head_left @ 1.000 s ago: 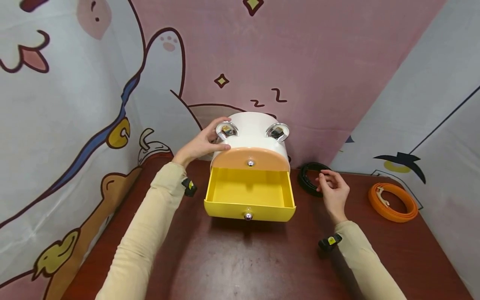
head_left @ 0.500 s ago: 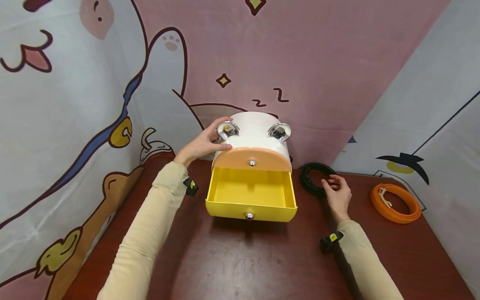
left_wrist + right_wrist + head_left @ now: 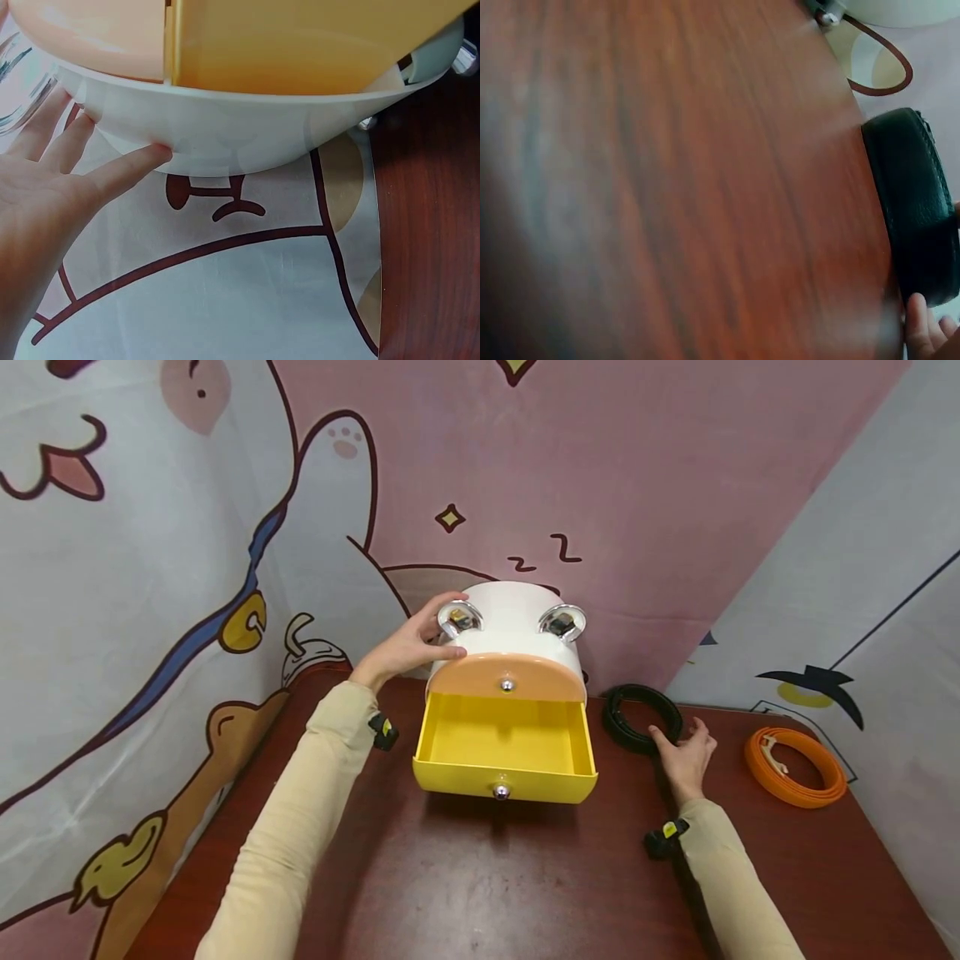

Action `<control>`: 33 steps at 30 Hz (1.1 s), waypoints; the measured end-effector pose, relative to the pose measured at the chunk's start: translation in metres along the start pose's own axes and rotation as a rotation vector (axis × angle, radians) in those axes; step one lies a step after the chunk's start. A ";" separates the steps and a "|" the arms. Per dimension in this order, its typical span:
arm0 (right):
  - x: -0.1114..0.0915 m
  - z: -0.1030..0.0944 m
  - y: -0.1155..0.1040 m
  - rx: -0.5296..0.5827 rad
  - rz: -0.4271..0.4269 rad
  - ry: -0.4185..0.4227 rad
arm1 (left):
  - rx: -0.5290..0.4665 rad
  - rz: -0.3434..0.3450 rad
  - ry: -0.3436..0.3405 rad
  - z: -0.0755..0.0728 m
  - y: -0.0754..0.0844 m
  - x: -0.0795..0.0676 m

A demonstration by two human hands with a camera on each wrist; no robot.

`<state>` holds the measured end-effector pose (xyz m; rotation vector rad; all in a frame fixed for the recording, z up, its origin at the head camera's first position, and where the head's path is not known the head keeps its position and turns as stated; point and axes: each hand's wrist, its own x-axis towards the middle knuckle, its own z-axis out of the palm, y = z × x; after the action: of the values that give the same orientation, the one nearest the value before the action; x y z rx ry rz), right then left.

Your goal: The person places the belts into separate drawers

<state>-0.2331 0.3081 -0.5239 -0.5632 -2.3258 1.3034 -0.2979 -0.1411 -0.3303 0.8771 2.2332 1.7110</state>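
Note:
In the head view, a white animal-shaped drawer box (image 3: 513, 610) stands on the table with silver eyes, an orange upper drawer front (image 3: 480, 675) and a yellow lower drawer (image 3: 504, 785) pulled out. My left hand (image 3: 408, 643) rests against the box's left side by one eye. Its extended fingers touch the white shell (image 3: 247, 135) in the left wrist view. My right hand (image 3: 686, 760) is at the near right edge of a coiled black belt (image 3: 637, 742), thumb by the coil, fingers spread. In the right wrist view a fingertip touches the lower end of the belt (image 3: 915, 202).
A coiled orange belt (image 3: 797, 789) lies on the right side of the reddish-brown table (image 3: 480, 885). Cartoon-printed cloth (image 3: 637, 485) rises behind the box and along both sides.
My right hand has shifted slightly right, from over the black belt's edge to its near right side, its fingers spreading. The left hand keeps its place on the box.

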 end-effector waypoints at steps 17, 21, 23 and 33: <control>0.013 -0.017 0.006 -0.081 -0.021 -0.231 | -0.006 -0.023 0.018 0.003 0.001 0.000; 0.013 -0.018 0.008 -0.097 -0.058 -0.267 | -0.018 -0.006 0.013 0.002 0.002 0.000; 0.013 -0.019 0.008 -0.094 -0.063 -0.286 | -0.020 -0.004 0.012 0.002 0.002 0.000; 0.007 -0.023 0.011 -0.045 0.057 -0.260 | -0.034 -0.011 0.005 0.002 -0.001 0.001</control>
<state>-0.2255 0.3333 -0.5213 -0.5026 -2.5708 1.4279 -0.2979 -0.1390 -0.3314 0.8522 2.2013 1.7423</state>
